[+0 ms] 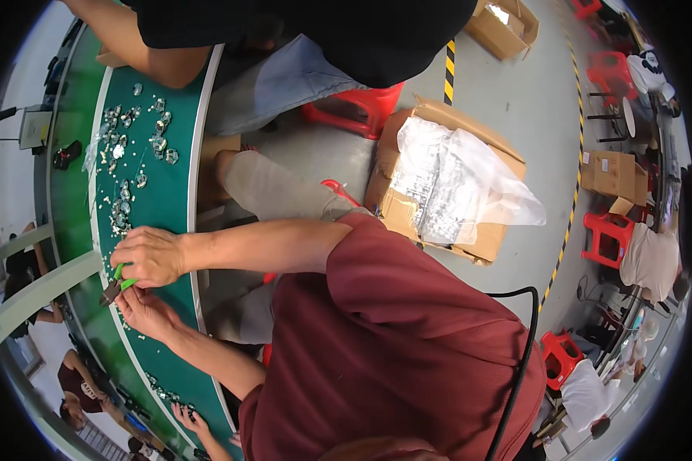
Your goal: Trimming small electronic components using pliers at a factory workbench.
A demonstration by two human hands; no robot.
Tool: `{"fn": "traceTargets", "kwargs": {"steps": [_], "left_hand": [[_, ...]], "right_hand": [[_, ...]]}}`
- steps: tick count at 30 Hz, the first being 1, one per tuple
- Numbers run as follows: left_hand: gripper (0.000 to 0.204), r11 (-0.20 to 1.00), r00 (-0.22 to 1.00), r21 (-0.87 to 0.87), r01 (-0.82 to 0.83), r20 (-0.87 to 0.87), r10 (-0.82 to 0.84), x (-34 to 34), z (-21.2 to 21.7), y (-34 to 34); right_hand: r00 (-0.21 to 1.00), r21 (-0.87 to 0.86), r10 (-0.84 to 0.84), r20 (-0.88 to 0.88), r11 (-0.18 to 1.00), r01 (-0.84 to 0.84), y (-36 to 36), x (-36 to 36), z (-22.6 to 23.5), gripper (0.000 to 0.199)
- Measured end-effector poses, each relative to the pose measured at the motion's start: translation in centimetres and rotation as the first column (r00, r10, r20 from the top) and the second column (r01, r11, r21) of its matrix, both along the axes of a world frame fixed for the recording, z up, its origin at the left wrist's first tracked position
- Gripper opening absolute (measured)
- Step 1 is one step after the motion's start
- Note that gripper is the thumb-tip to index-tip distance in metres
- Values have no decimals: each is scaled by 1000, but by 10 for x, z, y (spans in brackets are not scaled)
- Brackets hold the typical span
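My right hand [150,253], the upper one in the head view, is closed around the green handles of a small pair of pliers [111,292]. The dark jaws point toward the far edge of the green-topped workbench [161,211]. Just below it, my left hand [146,313] has its fingertips pinched together beside the jaws. Whatever those fingers hold is too small to make out. Shiny clear-and-metal parts [121,207] lie on the bench beyond my right hand, with tiny white pieces scattered among them.
More shiny parts [161,134] lie farther up the bench. A co-worker's hand [189,419] touches parts at the lower end; another co-worker's arm [161,58] rests at the top. An open cardboard box [484,253] with plastic wrap and a red stool [373,107] stand on the floor.
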State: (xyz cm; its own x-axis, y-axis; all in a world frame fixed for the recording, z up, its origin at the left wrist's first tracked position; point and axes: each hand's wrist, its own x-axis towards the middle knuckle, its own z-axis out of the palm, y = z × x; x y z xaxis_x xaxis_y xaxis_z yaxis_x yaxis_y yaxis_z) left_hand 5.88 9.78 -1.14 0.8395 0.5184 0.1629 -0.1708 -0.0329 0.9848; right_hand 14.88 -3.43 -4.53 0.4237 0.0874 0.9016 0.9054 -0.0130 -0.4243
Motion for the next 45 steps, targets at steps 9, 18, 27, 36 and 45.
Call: {"fn": "traceTargets", "kwargs": {"steps": [9, 18, 27, 36, 45], "left_hand": [[23, 997, 999, -58, -47, -30, 45, -8, -7, 8], [19, 938, 941, 93, -335, -23, 338, -58, 3, -43], [14, 838, 884, -426, -339, 159, 439, -121, 17, -97], [15, 550, 546, -434, -714, 147, 825, -180, -8, -109], [17, 503, 463, -342, -794, 195, 864, -205, -1, -105]], "right_hand": [[998, -76, 52, 18, 996, -51, 6, -3, 0, 19], [948, -1, 319, 8, 948, -319, -2, -26, 17, 18], [624, -295, 689, -369, 549, -782, -19, -64, 45, 13], [363, -462, 833, -417, 150, -874, 29, -118, 46, 21], [348, -562, 886, -306, 127, -817, 42, -137, 65, 28]]}}
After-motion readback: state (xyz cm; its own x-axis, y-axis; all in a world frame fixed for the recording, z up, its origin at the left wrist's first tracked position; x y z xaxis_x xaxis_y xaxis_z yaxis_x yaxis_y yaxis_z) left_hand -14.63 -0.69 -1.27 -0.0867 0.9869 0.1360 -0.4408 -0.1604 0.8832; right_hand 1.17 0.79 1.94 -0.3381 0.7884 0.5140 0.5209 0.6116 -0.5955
